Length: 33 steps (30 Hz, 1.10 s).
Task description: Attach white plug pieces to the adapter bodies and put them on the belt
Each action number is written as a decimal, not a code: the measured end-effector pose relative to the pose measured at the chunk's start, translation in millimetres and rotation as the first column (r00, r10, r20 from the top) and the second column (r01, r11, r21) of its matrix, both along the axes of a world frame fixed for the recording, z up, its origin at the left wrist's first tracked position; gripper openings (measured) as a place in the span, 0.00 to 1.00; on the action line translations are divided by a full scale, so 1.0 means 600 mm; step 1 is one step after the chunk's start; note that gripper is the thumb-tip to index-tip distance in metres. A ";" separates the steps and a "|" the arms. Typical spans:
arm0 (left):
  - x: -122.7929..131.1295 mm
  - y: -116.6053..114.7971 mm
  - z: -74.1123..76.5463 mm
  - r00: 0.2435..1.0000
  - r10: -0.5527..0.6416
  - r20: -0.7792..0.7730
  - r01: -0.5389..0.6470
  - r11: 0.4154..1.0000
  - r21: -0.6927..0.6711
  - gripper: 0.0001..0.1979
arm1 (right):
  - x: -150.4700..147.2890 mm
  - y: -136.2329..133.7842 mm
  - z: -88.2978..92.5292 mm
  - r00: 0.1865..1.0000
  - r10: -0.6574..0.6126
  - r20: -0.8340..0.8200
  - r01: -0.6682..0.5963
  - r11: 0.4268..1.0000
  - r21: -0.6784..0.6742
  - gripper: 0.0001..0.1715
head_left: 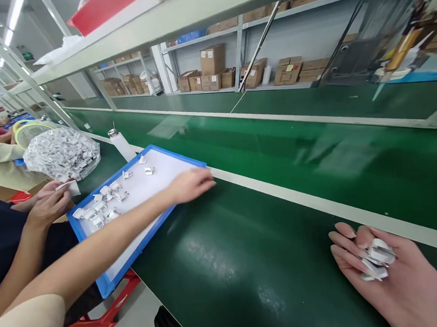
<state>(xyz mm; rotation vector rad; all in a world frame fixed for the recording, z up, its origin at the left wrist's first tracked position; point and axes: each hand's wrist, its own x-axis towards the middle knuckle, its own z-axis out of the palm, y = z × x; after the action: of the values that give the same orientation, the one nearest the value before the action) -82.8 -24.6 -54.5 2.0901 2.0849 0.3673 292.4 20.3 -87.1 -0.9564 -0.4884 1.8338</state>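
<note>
My left hand (pixel 192 184) reaches over the right-hand corner of a blue-rimmed tray (pixel 145 247); its fingers are loosely stretched and I see nothing in them. Cupped palm up at the lower right, my right hand (pixel 403 270) has its fingers curled round several small white plastic parts with metal bits (pixel 379 255). Similar white parts (pixel 104 200) with metal pins lie grouped on the tray's left side, and a few sit apart near its far end, such as one loose part (pixel 149 171).
A co-worker's hands (pixel 52 201) hold a small white piece left of the tray. Beyond them sits a clear bag of white parts (pixel 64 150). A white bottle (pixel 121 145) stands behind the tray. A pale strip (pixel 298 198) divides the green bench (pixel 224 262) from the green belt (pixel 262 151).
</note>
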 end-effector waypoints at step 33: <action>0.335 0.028 -0.074 -0.157 0.214 0.964 0.331 0.931 -0.153 0.15 | 0.006 -0.049 -0.044 0.724 -0.179 0.666 -0.390 0.690 0.610 0.23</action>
<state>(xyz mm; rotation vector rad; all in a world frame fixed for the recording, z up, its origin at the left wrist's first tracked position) 118.0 -7.6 -98.8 0.8010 0.8018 1.0613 296.0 -9.0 -113.2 -1.0058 -1.6503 1.1019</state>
